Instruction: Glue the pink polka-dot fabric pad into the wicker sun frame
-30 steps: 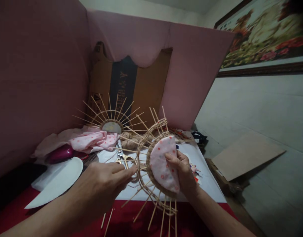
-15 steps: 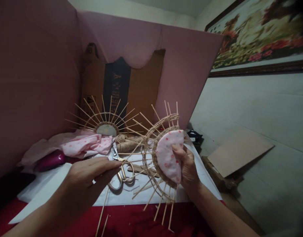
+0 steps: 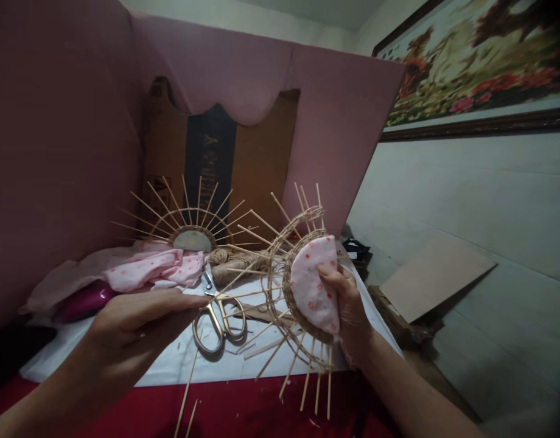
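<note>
My right hand point(image 3: 348, 298) is closed on a half-round woven piece, thumb on its pink dotted fabric centre point(image 3: 311, 277). Thin wooden sticks fan out from it, mostly to the left, and bands of twine are woven around them. My left hand point(image 3: 147, 316) pinches a strand of twine point(image 3: 237, 277) that runs up to the woven piece's outer band. Gold-handled scissors point(image 3: 211, 331) lie on the white sheet just beyond my left fingertips. A second half-round stick piece point(image 3: 193, 239), with a pale centre, stands at the back left.
Twine rolls point(image 3: 234, 267) lie behind the scissors. Crumpled pink dotted fabric point(image 3: 147, 267) and a shiny magenta object point(image 3: 88, 301) are at the left. Loose sticks point(image 3: 186, 389) cross the red cloth point(image 3: 243, 404) in front. Pink panels point(image 3: 344, 115) and a cardboard box point(image 3: 266, 164) stand behind.
My left hand has drawn a little left and away from the woven piece, with the strand stretched between them. The woven piece has turned slightly in my right hand. The view has shifted a little.
</note>
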Demonstrator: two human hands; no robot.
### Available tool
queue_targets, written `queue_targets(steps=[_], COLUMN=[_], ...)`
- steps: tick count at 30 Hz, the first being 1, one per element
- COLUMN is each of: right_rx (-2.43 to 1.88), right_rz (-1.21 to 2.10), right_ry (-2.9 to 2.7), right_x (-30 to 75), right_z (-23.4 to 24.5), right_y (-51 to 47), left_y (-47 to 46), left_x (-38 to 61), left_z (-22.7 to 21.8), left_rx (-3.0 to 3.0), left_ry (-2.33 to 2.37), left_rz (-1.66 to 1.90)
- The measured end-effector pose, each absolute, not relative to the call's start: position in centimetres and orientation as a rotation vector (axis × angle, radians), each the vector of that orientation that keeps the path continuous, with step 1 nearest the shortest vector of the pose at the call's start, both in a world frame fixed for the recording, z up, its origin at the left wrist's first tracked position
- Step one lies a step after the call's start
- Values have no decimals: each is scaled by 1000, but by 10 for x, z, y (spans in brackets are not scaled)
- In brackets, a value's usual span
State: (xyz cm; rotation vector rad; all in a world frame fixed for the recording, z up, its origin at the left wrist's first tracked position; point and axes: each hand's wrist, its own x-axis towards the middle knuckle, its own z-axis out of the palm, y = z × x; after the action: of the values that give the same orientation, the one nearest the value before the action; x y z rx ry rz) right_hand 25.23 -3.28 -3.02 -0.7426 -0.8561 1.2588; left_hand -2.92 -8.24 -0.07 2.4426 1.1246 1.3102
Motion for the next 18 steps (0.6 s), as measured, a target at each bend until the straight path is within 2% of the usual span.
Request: queue_targets(steps=[6, 10, 15, 18], right_rx=[-737, -736, -722, -699], right_rz=[1215, 1296, 1391, 1450], right_ry=[-879, -858, -808, -758], right_x=[255, 255, 253, 251], right_z=[-29, -29, -32, -36], right_y=[-31, -31, -33, -32], left_y=[-85, -82, -73, -70], left_x=[-35, -36, -29, -17], left_z=[-2, -8, -17, -16], left_rx=[2316, 2317, 2386, 2403], left_ry=[1134, 1118, 1091, 1082], left_rz=[1330, 1271, 1032, 1085])
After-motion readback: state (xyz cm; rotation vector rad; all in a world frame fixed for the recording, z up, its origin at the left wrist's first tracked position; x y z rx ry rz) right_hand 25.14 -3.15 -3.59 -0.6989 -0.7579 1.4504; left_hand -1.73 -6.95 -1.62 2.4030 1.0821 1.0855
